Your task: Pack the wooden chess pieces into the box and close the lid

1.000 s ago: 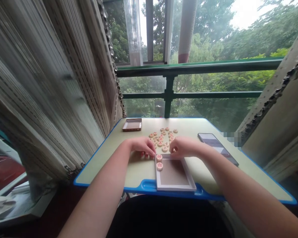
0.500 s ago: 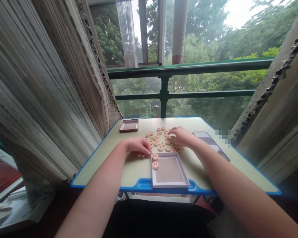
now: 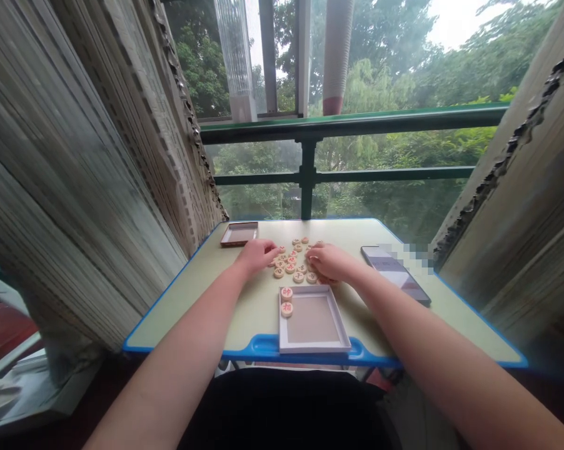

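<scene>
Round wooden Chinese chess pieces point(image 3: 290, 268) with red or dark characters lie spread in the middle of the table. At the left edge of the spread, my left hand point(image 3: 257, 255) is open, its bent fingertips close to or touching the outer pieces. Over the right part, my right hand point(image 3: 332, 261) has its fingers loosely curved and apart, covering some pieces. Nothing shows clearly held in either hand. In front of me, a shallow white box tray point(image 3: 282, 331) holds two red-character pieces, one piece point(image 3: 286, 294) in its far left corner and another piece point(image 3: 287, 310) just nearer.
A second shallow box part point(image 3: 239, 243) with brown edges sits at the table's far left. On the right lies a phone point(image 3: 397, 275). The pale table point(image 3: 192, 306) has a blue rim; curtains point(image 3: 99, 137) flank it and a green railing point(image 3: 357, 125) stands behind.
My left hand has moved forward and left from the tray's far left corner to the pieces. My right hand has shifted slightly left over the pieces. The view has moved slightly.
</scene>
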